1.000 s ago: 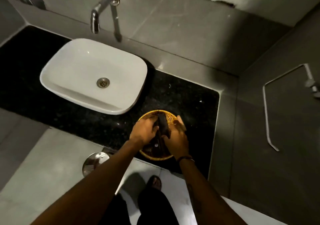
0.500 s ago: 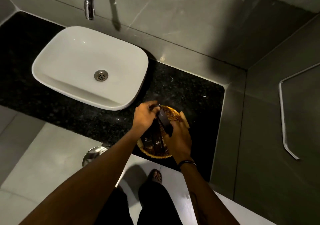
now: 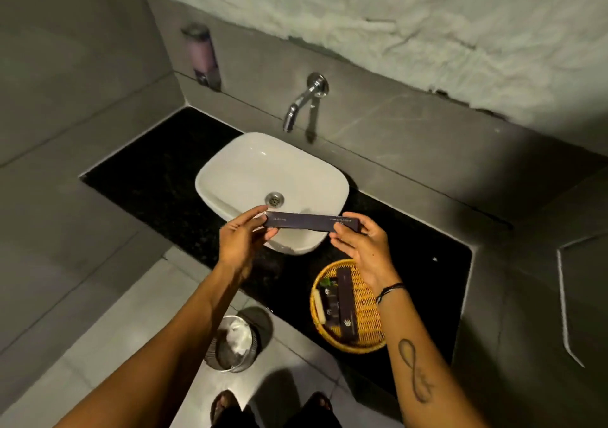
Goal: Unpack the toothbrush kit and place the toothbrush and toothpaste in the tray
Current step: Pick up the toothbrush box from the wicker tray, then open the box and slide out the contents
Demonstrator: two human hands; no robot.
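A long, dark toothbrush kit box (image 3: 306, 222) is held level in front of the white sink, one end in each hand. My left hand (image 3: 241, 241) pinches its left end and my right hand (image 3: 363, 251) grips its right end. Below my right hand, a round yellow wicker tray (image 3: 368, 322) sits on the black counter. The tray holds another long dark box (image 3: 347, 306), small dark items and a pale bar at its left side. No toothbrush or toothpaste is visible outside a box.
The white sink basin (image 3: 260, 171) sits on the black counter (image 3: 158, 177) under a chrome wall tap (image 3: 304, 100). A soap dispenser (image 3: 202, 55) hangs on the wall at left. A steel bin (image 3: 235, 345) stands on the floor below the counter edge.
Both hands have lifted a long dark box out of the wicker tray and now hold it level over the front of the sink. The view has tilted upward.
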